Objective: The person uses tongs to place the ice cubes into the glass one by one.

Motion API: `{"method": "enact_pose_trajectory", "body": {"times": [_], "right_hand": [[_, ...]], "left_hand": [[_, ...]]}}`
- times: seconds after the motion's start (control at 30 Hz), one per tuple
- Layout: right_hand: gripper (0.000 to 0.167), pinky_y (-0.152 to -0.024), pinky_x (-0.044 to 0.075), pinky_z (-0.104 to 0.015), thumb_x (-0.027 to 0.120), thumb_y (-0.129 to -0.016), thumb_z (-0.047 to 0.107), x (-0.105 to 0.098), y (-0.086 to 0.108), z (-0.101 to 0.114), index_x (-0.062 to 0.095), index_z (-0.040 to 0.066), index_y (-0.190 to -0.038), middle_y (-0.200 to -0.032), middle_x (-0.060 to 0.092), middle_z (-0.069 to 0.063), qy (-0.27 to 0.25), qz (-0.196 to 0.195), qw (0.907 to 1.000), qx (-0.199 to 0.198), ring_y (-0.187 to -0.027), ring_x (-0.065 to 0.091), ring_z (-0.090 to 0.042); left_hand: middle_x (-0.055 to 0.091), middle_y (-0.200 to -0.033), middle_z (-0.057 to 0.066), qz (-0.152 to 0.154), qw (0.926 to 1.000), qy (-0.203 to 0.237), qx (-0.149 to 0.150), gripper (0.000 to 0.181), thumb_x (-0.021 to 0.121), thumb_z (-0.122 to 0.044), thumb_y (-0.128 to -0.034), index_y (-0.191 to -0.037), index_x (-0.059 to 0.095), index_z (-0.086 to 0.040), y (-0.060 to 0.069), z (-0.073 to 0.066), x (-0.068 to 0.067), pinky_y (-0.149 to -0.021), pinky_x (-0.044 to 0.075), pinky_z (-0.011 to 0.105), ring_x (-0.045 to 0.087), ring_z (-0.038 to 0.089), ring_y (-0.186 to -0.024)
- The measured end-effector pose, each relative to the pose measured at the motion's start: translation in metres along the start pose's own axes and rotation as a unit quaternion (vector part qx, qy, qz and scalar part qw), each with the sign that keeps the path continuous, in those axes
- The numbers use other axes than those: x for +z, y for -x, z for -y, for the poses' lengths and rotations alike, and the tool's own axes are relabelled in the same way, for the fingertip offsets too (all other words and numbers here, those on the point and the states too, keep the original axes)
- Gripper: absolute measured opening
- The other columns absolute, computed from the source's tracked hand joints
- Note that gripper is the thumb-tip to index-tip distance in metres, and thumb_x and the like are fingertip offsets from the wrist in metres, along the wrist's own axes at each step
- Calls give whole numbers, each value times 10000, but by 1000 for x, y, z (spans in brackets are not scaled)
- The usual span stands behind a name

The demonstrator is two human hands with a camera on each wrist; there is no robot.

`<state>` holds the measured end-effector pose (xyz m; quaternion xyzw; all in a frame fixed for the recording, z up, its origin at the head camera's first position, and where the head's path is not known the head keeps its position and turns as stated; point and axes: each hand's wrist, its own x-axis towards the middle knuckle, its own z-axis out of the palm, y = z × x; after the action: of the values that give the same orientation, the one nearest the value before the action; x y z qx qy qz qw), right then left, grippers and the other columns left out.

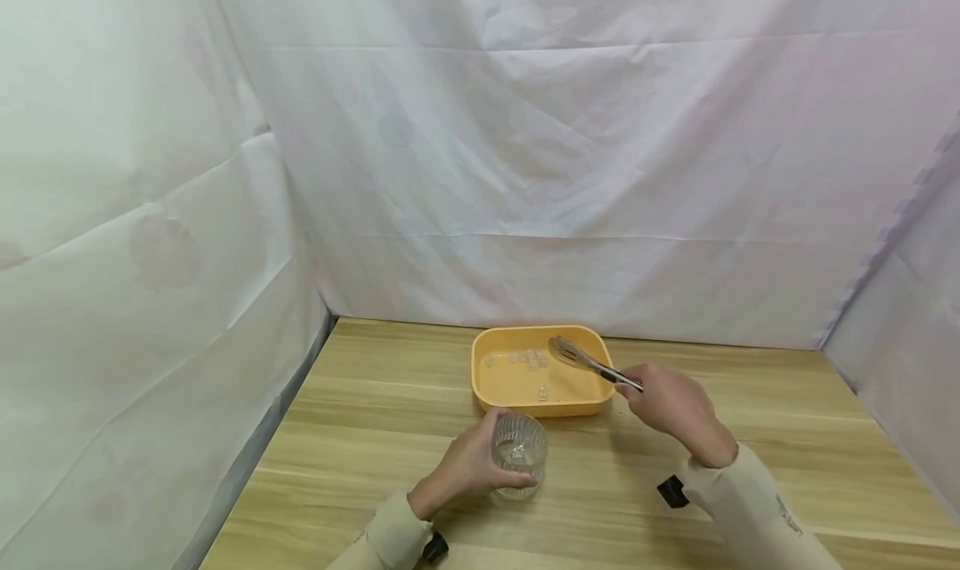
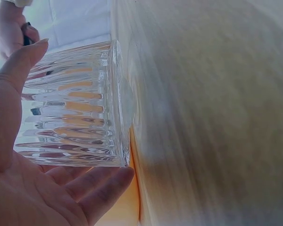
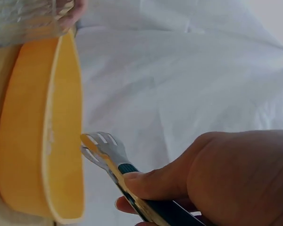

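My left hand (image 1: 472, 460) grips a clear ribbed glass (image 1: 531, 437), thumb on the near side and fingers around the far side. The glass (image 2: 75, 108) is upright at the tabletop, just in front of a yellow tray (image 1: 551, 410). My right hand (image 1: 671, 407) holds metal tongs (image 1: 573, 353) with dark grips, their slotted heads over the tray's right part. In the right wrist view the thumb presses on the tongs (image 3: 114, 157), and the heads look close together with no cube visible between them. Several small clear cubes (image 1: 534, 359) lie on the tray's floor.
The wood-grain table (image 1: 360, 412) carries the tray near its back edge. A white cloth (image 1: 525, 178) hangs behind, with more cloth at the left and right sides. Black straps (image 1: 672, 492) show by both wrists.
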<state>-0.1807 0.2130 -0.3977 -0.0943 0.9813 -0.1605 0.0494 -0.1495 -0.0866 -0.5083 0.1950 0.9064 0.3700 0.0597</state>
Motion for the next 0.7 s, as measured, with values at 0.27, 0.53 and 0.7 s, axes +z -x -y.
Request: {"method": "enact_pose_trajectory", "body": {"times": [0.27,0.53,0.7], "right_hand": [[240,-466,308,-293,662,-949,286,-17,30,15,737,218,-1166,-605,476,53,-80,-363,9986,-371,-513,388,-127],[213,-450,291,-265,686,-932,295,-26,51,26,747,244,-1129,-560,423,90,-233,-461,9966,-646,-483,347,-85],[224,-450,291,-252,692,-924,311,-30,61,31,744,261,-1136,-550,422,108,-247,-328,9964,-737,-463,336,-64]], "left_hand": [[629,-1225,74,-39,10000,-11,-14,994,867,-616,-622,-1390,395,-198,0,-1,-1,-860,537,436,629,263,-1088],[638,-1198,67,-79,10000,-18,13,974,875,-603,-617,-1368,407,-197,1,-3,-1,-857,537,424,635,252,-1067],[643,-1180,63,-99,10000,1,6,963,878,-601,-612,-1356,411,-206,0,-3,0,-850,537,421,638,248,-1052]]}}
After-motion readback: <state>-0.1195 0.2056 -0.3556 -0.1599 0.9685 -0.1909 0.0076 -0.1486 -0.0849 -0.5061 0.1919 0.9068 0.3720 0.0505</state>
